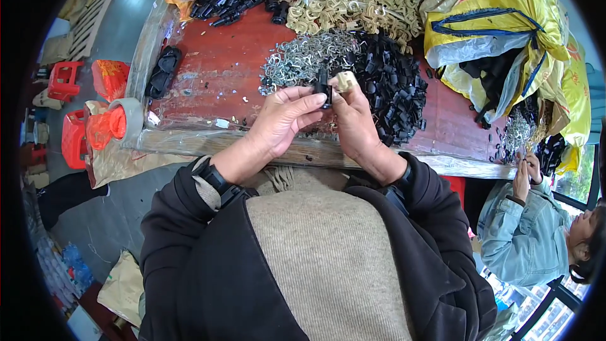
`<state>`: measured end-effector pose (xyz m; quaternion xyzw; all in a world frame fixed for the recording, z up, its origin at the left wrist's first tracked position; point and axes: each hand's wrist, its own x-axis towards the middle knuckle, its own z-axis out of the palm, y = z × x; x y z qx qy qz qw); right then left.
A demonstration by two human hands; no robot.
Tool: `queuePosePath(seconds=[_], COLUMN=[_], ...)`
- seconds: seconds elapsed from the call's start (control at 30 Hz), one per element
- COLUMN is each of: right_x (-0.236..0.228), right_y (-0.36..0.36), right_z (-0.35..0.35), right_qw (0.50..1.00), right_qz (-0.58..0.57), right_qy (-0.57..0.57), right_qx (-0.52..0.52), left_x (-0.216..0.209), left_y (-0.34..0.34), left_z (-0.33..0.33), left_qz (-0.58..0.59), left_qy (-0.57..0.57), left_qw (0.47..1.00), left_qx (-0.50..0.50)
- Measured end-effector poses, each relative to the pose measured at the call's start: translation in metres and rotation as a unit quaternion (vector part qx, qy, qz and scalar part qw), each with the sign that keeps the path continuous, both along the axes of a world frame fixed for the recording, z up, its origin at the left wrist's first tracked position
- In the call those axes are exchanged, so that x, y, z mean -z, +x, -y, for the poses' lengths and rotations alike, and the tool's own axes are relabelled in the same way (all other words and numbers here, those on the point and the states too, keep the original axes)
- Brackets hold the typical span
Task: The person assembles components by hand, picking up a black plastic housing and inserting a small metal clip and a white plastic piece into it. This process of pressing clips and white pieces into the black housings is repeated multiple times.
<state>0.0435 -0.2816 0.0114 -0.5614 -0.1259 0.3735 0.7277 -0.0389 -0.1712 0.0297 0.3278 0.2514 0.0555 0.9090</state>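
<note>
At the view's twelve o'clock, the left hand (279, 119) pinched a black plastic part (322, 78); from this, silver metal hooks (302, 58) lay at eleven on the bench (218, 85). The right hand (358, 121) grasped a beige plastic piece (346, 81) just beside the part, black clips (392, 88) lying at three.

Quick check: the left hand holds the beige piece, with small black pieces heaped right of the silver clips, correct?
Not quite: the head view shows the beige piece in the right hand. The small black pieces right of the silver clips are correct.
</note>
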Motion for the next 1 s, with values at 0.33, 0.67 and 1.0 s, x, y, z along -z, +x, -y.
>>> queuePosePath(seconds=[0.33,0.67,1.0], right_x=[-0.005,-0.014,0.008], right_y=[0.022,0.058,0.041], right_z=[0.01,0.011,0.003], right_qw=[0.995,0.938,0.629], right_qz=[-0.082,0.313,0.723], right_qy=[-0.027,-0.099,-0.233], right_qx=[-0.045,-0.114,-0.168], left_x=[0.005,0.02,0.012], left_y=[0.009,-0.001,-0.028], left_z=[-0.005,-0.038,-0.038], left_qz=[-0.001,0.013,0.018], left_qy=[-0.063,-0.092,-0.076], left_qw=[0.996,0.995,0.996], left_qx=[0.063,0.038,0.042])
